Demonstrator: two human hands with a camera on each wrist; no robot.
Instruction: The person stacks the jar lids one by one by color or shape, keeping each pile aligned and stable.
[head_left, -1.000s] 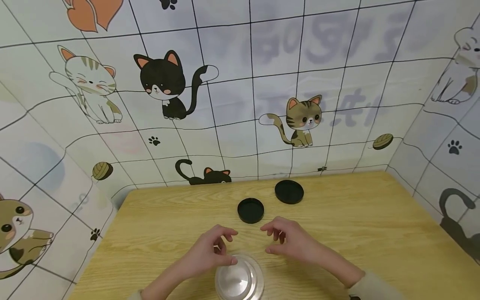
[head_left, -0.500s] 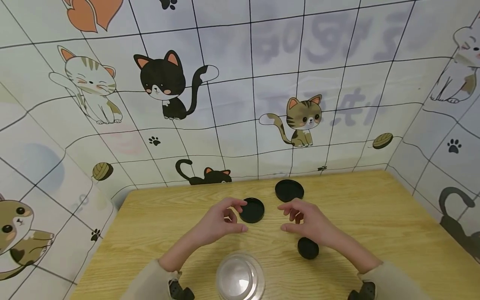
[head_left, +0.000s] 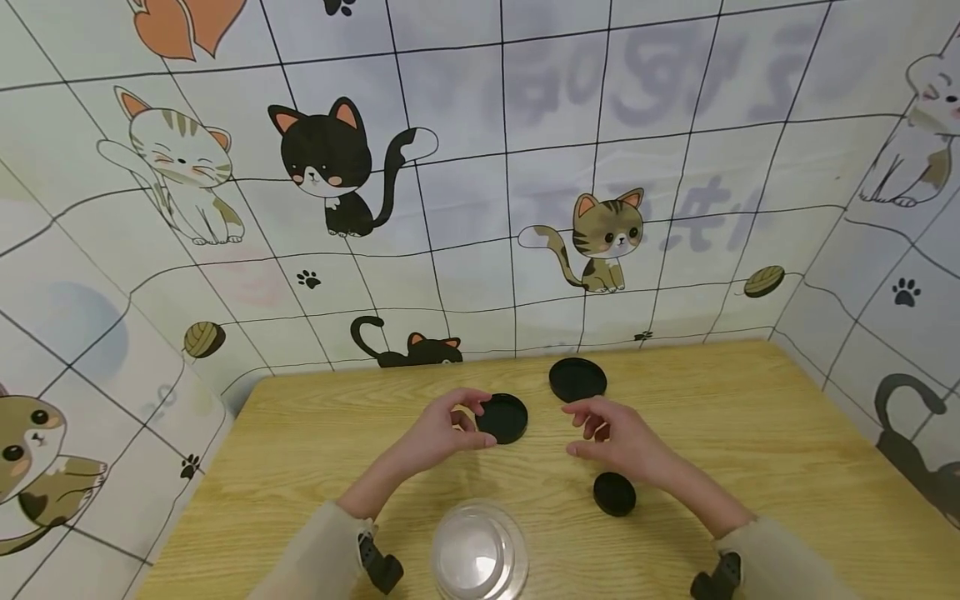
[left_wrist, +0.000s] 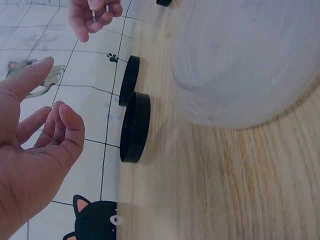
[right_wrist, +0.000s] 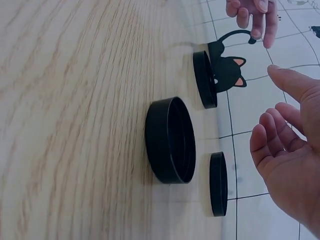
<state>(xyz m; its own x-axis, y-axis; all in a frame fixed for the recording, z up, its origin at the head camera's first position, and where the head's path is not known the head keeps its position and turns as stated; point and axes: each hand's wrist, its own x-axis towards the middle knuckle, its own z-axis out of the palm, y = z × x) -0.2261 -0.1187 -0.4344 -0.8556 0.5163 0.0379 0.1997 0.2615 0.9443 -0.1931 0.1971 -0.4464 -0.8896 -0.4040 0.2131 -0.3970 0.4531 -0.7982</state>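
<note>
My left hand point(head_left: 438, 429) hovers over the table, thumb and fingers parted, overlapping the left edge of a round black lid point(head_left: 506, 423) in the head view. The left wrist view shows that hand point(left_wrist: 42, 135) held apart from the lid point(left_wrist: 136, 129), with nothing in its grasp. My right hand point(head_left: 622, 437), likewise holding nothing, hangs between a larger black lid point(head_left: 577, 379) at the back and a smaller one point(head_left: 615, 495) nearer me. All three lids are shallow, with raised rims. A clear round container point(head_left: 468, 554), made of stepped circles, stands near the front edge of view.
The wooden table point(head_left: 337, 450) ends at a wall covering point(head_left: 465, 200) printed with cats and grid lines. More of the same covering rises on both sides. Small black devices sit on both wrists.
Both hands have moved forward, away from the clear container and toward the back lids. The small lid, hidden at first behind the right hand and forearm, now shows.
</note>
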